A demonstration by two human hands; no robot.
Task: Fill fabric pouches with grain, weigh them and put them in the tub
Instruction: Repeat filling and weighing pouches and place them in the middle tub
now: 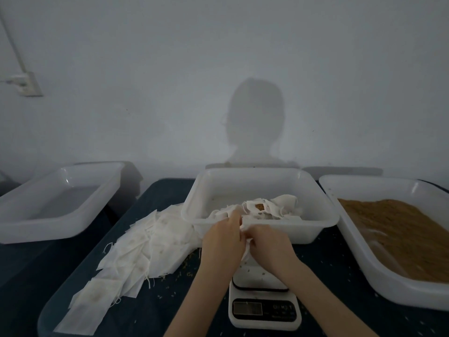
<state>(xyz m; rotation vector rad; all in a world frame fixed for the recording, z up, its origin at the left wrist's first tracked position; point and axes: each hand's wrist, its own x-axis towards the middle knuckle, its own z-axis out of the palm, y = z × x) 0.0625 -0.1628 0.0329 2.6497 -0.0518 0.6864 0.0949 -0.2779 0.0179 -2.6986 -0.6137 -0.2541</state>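
**Now: two hands on one pouch, three tubs, one scale**

Both hands meet over the near rim of the middle tub (325, 218). The left hand (224, 242) and the right hand (269, 244) each pinch the same white pouch (246, 252) with curled fingers, holding it above the top of the scale (264, 310).

Three white tubs stand on the dark table (136, 312). The left tub (31, 224) looks bare inside (dim light, hard to be sure). The middle tub holds a loose heap of filled pouches (269, 209), one showing brown grain through its open mouth. The right tub (364, 259) holds a bed of brown grain (398, 237), sloping up toward the far end.

One scale sits at the near edge, its display too dim to read. A spread of flat empty pouches (143, 254) runs from the middle tub's left wall down toward the near left corner. Stray grains dot the tabletop around the scale. Open tabletop shows between the scale and the right tub
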